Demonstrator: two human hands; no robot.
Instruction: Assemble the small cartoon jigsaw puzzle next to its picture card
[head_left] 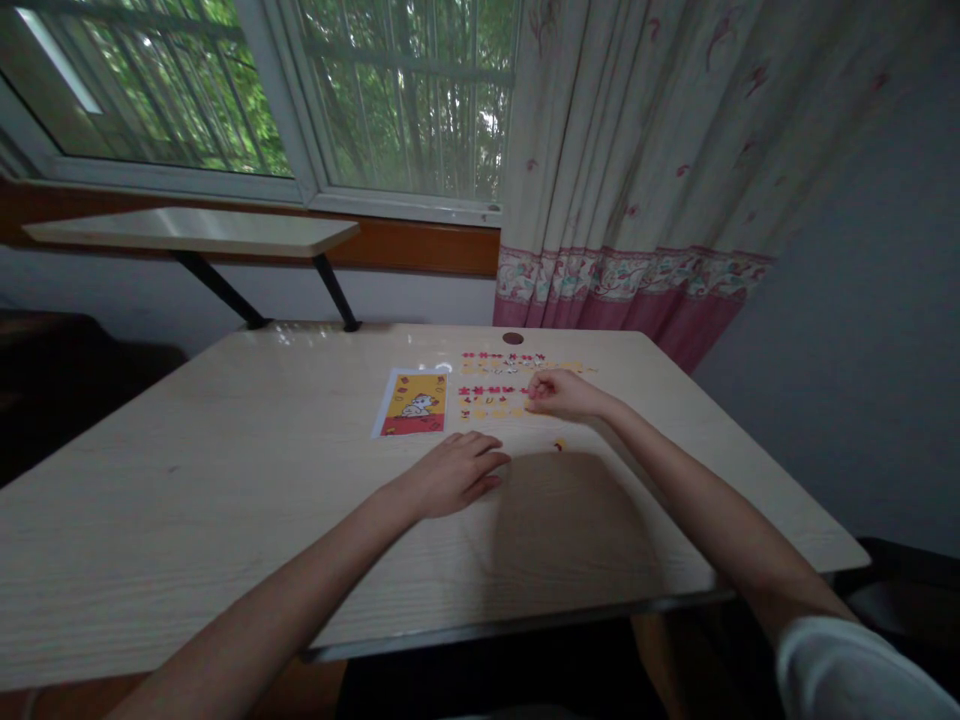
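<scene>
My right hand [564,393] has its thumb and fingers pinched on a small puzzle piece at the right end of the lower rows. Small red and yellow puzzle pieces [491,391] lie in these rows, partly covered by the hand. Beyond them, more rows of red, yellow and white pieces [517,365] are laid out. A single loose yellow and dark red piece [559,445] sits nearer to me. My left hand [459,474] rests over the table with fingers apart, holding nothing. Just past it lies a picture card [412,404] showing a white animal on yellow and red.
The pale wooden table [225,500] has a round dark cable hole cover [513,339] at its back edge. A raised shelf [195,232] on black legs stands at the back left. A curtain [600,200] and a barred window [405,100] are behind the table.
</scene>
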